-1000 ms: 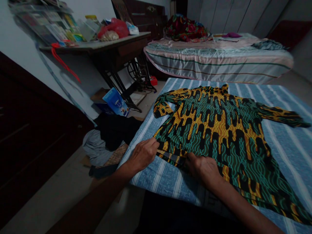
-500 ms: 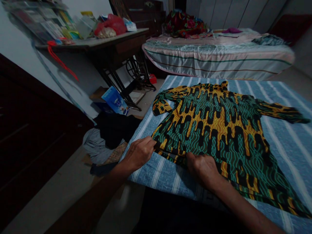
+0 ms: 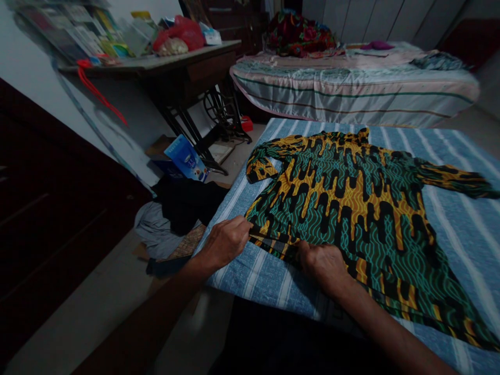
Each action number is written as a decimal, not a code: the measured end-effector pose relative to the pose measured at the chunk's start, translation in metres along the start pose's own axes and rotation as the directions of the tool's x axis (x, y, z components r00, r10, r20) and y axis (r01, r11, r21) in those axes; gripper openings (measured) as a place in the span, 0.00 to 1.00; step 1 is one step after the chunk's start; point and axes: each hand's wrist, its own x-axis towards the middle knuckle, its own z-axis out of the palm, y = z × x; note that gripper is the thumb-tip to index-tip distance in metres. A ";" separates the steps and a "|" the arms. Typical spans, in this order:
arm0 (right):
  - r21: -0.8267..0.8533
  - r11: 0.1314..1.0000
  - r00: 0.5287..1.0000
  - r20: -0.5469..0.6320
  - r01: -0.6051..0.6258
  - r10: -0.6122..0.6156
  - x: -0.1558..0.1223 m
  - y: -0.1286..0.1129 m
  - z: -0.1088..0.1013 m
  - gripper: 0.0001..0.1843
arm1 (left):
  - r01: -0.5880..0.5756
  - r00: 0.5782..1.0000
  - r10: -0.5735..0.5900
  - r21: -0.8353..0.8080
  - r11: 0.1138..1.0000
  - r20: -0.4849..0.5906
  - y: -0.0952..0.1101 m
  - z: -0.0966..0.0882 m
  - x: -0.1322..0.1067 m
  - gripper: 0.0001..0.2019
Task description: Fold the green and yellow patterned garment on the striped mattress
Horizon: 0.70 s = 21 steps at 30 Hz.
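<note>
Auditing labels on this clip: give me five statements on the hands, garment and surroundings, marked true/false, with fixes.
1. The left hand holds the patterned garment by its lower edge. True.
2. The right hand is lifted clear of the garment. False: it grips the lower edge too.
3. The garment lies spread on a blue-and-white striped cloth. True.
4. The red bag lies on the floor. False: it sits on the table.
5. A bed stands beyond the striped cloth. True.
</note>
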 end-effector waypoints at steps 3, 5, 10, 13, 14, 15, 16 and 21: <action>0.014 1.000 1.000 0.007 -0.013 0.012 -0.001 0.000 -0.003 0.10 | -0.004 1.000 0.004 -0.014 1.000 -0.007 0.000 -0.001 -0.001 0.10; 0.030 0.999 1.000 0.005 -0.026 0.026 -0.005 0.000 -0.008 0.10 | -0.004 1.000 0.003 -0.027 1.000 -0.007 0.000 -0.003 -0.001 0.10; 0.113 0.992 0.998 0.024 0.050 -0.053 -0.019 -0.004 -0.016 0.10 | 0.006 1.000 -0.006 -0.040 0.999 0.006 0.000 -0.009 -0.007 0.10; 0.110 0.990 0.994 0.053 0.089 -0.096 -0.021 -0.008 -0.010 0.10 | 0.005 1.000 -0.005 -0.060 0.998 -0.001 -0.002 -0.007 -0.013 0.10; 0.105 0.990 0.994 0.057 0.092 -0.098 -0.020 -0.010 -0.007 0.10 | 0.005 1.000 -0.005 -0.066 0.998 0.003 -0.003 -0.005 -0.015 0.10; 0.107 0.990 0.993 0.058 0.096 -0.103 -0.020 -0.011 -0.004 0.10 | 0.007 1.000 -0.006 -0.071 0.997 0.008 -0.004 -0.003 -0.017 0.10; 0.119 0.988 0.993 0.059 0.099 -0.107 -0.019 -0.011 -0.002 0.10 | 0.010 1.000 -0.009 -0.077 0.997 0.010 -0.006 -0.001 -0.018 0.10; 0.185 0.979 0.990 0.097 0.081 -0.100 -0.018 -0.011 -0.002 0.12 | 0.103 0.995 -0.103 -0.100 0.990 0.009 -0.012 0.002 -0.023 0.11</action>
